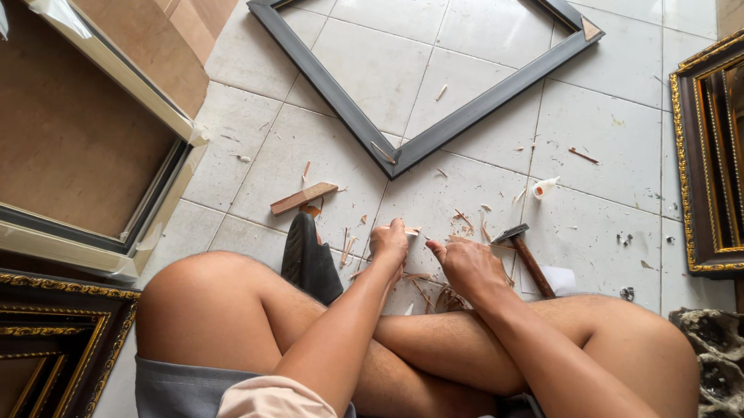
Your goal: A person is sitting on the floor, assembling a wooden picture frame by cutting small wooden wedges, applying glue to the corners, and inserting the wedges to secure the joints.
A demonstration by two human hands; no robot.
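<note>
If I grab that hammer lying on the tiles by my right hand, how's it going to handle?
The hammer probably feels head-heavy: dark metal head, slim wooden handle. It's stiff and lies flat beside the right hand, so it likely won't roll. On smooth tiles it may slide if pushed.

Grey shorts, pale peach sleeves

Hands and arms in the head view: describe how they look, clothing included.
Both the left hand and the right hand are bare, with no gloves, rings, watch or bracelets visible. The forearms are uncovered. Short, pale peach sleeves end above the elbows; only their edges show at the bottom of the view. Grey shorts lie beneath them.
</note>
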